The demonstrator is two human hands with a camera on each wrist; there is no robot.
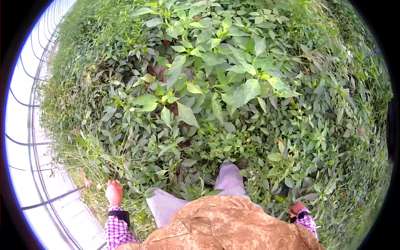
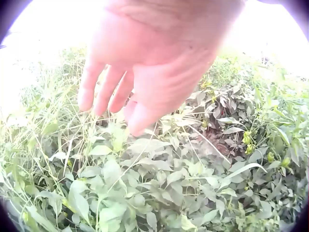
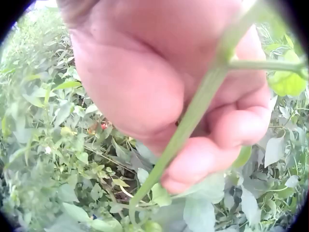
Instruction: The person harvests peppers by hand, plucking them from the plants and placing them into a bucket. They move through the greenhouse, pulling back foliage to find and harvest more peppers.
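My left hand [image 1: 114,193] hangs beside the grass and leaves on the left. Seen in the left wrist view, its fingers [image 2: 103,92] point loosely downward, with thin grass stalks [image 2: 193,140] below the thumb. On the other side, my right hand [image 1: 296,207] is low among the foliage, partly hidden by the jacket. Its fingers [image 3: 207,154] curl loosely toward the palm, and nothing shows within them. A green plant stem [image 3: 197,111] crosses in front of this palm in the right wrist view. Broad green leaves [image 3: 198,208] lie just beneath the fingers.
Dense leafy plants [image 1: 246,89] surround my legs, with a red fruit [image 1: 278,141] among the leaves on the right. A striped trouser leg [image 1: 230,179] reaches down into the foliage. White sheeting on curved ribs [image 1: 29,143] stands along the left.
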